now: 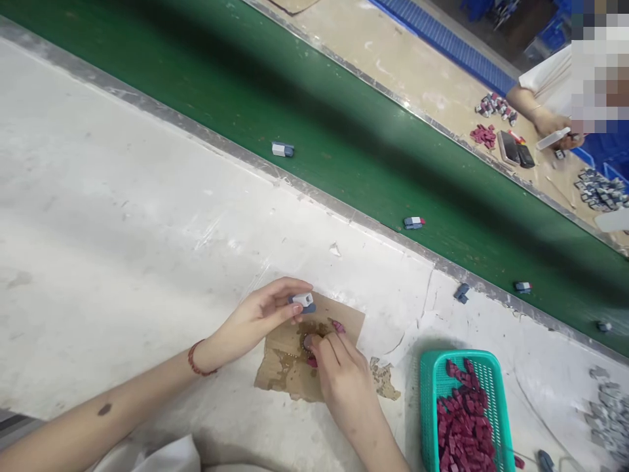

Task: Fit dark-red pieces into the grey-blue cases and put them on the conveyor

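My left hand [270, 305] pinches a small white and blue-grey plastic piece [303, 301] between thumb and fingers, its square opening facing right. Below it lies a torn sheet of brown cardboard [344, 314] with wet, glossy brown stains. The fingertips of my right hand [339, 367] are closed together, pointing down at the wet patch; what they grip is hidden. A dark red piece [312, 361] shows right beside these fingers, and whether they hold it I cannot tell. Another red piece [337, 326] rests on the cardboard just above my right hand.
A green basket [426, 393] of dark red pieces stands on the right. Grey pieces [612, 419] are heaped beyond it. Behind runs a green conveyor belt [344, 157] carrying several small assembled pieces. Across it, a co-worker's hand [553, 124] holds a white bottle near piles of parts.
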The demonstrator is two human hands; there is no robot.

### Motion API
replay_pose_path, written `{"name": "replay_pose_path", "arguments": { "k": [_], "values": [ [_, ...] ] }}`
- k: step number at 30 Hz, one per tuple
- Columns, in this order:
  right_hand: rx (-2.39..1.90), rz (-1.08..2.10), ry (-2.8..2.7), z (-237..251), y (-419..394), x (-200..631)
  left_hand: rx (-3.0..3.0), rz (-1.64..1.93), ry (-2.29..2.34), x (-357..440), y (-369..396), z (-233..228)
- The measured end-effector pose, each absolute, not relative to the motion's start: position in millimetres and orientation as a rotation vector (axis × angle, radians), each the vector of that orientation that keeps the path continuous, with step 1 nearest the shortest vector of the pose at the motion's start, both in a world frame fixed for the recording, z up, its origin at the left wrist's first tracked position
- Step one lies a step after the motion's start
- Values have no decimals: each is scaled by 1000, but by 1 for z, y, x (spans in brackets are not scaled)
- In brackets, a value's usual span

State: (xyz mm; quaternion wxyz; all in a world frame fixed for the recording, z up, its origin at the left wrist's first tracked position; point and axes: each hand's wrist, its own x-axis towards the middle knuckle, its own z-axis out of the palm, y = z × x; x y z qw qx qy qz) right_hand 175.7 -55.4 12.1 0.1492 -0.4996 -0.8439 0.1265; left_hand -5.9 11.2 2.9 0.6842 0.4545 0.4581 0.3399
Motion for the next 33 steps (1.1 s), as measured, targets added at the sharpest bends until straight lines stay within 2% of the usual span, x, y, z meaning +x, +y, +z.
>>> {"name": "replay_pose_path", "arguments": {
  "k": [12, 17, 19, 23, 33],
  "values": [
    [-1468, 460, -2438, 16, -57, 175, 963, 717, 995, -6, 11, -1],
    [-1504, 999, -1903, 24, -51, 189, 850, 657, 935, -5, 9, 1],
    [-1538, 1098, -1621, 26, -50, 195, 833, 632, 944, -5, 8, 2],
    [-1508, 1086, -1338, 24, -51, 195, 848, 596, 972, -4, 5, 4],
    [-1367, 1126, -1351, 24, -45, 185, 862, 624, 934, -1, 2, 4]
  ]
}}
